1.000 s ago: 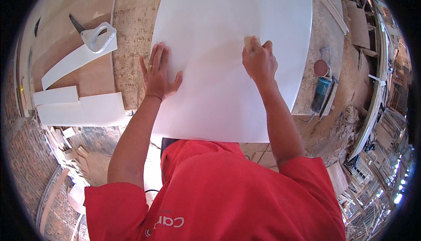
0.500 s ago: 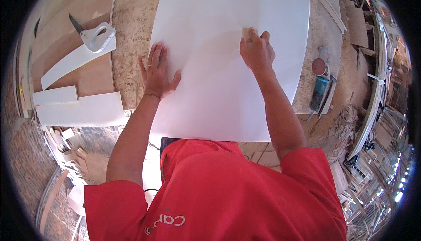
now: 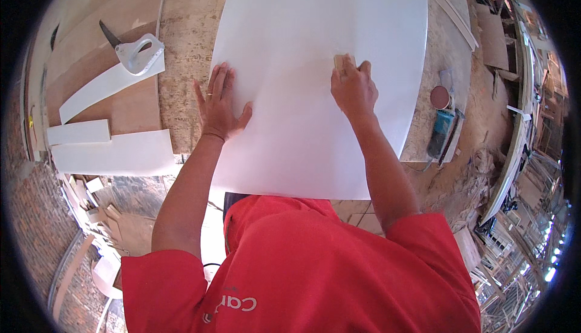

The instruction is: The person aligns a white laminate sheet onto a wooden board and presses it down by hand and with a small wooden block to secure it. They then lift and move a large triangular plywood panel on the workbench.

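A large white sheet (image 3: 290, 145) with rounded far corners lies across the workbench, its near edge at my waist. My left hand (image 3: 221, 106) rests flat near the sheet's left edge, fingers spread, with nothing in it. Right of the middle, my right hand (image 3: 354, 91) is closed around a small beige block (image 3: 344, 61). The block's far end sticks out past my fingers, against the white surface. My palm and fingers hide the rest of it, so I cannot tell exactly what kind of block it is.
A handsaw (image 3: 134, 52) lies on white offcuts (image 3: 115, 154) at the left. On the right of the workbench (image 3: 187, 48) are a blue power tool (image 3: 442, 132), a round reddish-brown disc (image 3: 440, 97) and a long thin strip (image 3: 449, 12). Scrap wood lies beyond the bench.
My right hand, with the beige block, has slid a little toward me over the white sheet. My left hand stays in place on the sheet. The whole view has shifted slightly.
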Available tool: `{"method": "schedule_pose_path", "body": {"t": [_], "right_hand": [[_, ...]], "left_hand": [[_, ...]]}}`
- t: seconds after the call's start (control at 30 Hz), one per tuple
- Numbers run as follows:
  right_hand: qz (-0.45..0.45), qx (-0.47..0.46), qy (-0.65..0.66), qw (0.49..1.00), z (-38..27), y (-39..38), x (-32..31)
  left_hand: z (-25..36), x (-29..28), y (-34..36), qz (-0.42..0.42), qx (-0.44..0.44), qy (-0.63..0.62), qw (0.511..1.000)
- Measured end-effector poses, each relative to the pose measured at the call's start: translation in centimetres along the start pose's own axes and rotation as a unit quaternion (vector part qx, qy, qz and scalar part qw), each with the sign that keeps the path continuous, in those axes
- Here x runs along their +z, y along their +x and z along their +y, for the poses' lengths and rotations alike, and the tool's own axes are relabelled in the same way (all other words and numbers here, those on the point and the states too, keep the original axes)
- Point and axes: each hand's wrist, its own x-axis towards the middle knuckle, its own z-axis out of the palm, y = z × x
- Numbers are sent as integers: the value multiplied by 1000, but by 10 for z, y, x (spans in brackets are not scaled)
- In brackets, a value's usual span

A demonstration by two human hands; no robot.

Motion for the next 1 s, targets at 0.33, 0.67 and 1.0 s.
{"method": "schedule_pose_path", "body": {"t": [0.33, 0.67, 1.0], "right_hand": [[42, 59, -43, 996, 24, 75, -6], [126, -195, -17, 973, 54, 22, 39], [27, -141, 5, 990, 37, 20, 22]], "left_hand": [[1, -2, 4, -11, 4, 5, 1000], [1, 4, 2, -8, -2, 20, 1000], [0, 6, 2, 14, 14, 15, 1000]]}}
